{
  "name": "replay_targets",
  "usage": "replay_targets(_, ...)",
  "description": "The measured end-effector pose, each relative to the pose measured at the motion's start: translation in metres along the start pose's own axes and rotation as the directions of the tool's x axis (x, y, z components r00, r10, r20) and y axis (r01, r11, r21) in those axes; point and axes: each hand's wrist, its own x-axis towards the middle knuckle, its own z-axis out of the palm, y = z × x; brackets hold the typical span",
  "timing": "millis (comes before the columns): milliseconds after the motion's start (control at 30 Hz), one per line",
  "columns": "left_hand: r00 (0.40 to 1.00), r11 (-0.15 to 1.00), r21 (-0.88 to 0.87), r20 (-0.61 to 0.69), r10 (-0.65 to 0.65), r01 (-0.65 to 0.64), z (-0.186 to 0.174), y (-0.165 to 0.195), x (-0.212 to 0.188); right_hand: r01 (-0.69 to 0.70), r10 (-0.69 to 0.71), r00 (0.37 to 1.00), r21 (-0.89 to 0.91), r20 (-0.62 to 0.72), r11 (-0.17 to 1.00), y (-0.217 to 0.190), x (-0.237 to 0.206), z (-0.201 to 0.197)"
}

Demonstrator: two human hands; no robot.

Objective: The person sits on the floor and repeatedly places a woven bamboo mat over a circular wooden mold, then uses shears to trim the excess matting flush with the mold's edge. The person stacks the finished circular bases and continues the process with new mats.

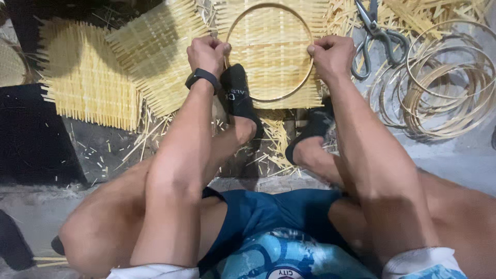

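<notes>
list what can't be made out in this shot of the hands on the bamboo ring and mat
Head view only:
- Left hand and right hand: fingertips curl under, so their grip on the ring is hidden.
- Woven mat: top cut by the frame edge, lower corners under the socked feet.
- Scissors: blade tips cut off.

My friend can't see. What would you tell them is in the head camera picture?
A seated person's left hand and right hand press a thin round hoop onto a woven bamboo mat on the floor. Scissors and a pile of loose hoops lie to the right.
</notes>
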Motion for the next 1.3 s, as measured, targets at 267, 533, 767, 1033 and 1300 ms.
replay_targets(267,0.995,0.998,-0.01,-0.079,0.064,-0.065,0.011,-0.014,-0.001,-0.076,0.055,0.988,0.146,0.142,0.986,0.017,0.011,-0.001)
replay_targets(533,0.974,0.964,-0.227,0.206,-0.09,0.137,-0.009,-0.012,0.014,-0.092,0.087,0.925,-0.004,0.369,0.996,-0.009,0.033,-0.017)
replay_targets(767,0.63,0.64,-0.137,0.113,0.768,-0.756,0.031,0.04,0.049,0.819,-0.583,0.535,-0.204,0.612,0.537,-0.076,-0.058,0.04)
replay_targets(1033,0.927,0.93,0.135,0.211,0.309,-0.341,0.068,0.051,0.074,0.822,-0.602,0.563,-0.458,0.567,0.338,-0.036,-0.061,0.089)
replay_targets(1300,0.878,0.885,-0.06,0.116,0.465,-0.461,0.062,0.064,0.102,0.868,-0.712,0.484,-0.385,0.51,0.314,-0.04,-0.029,0.087)
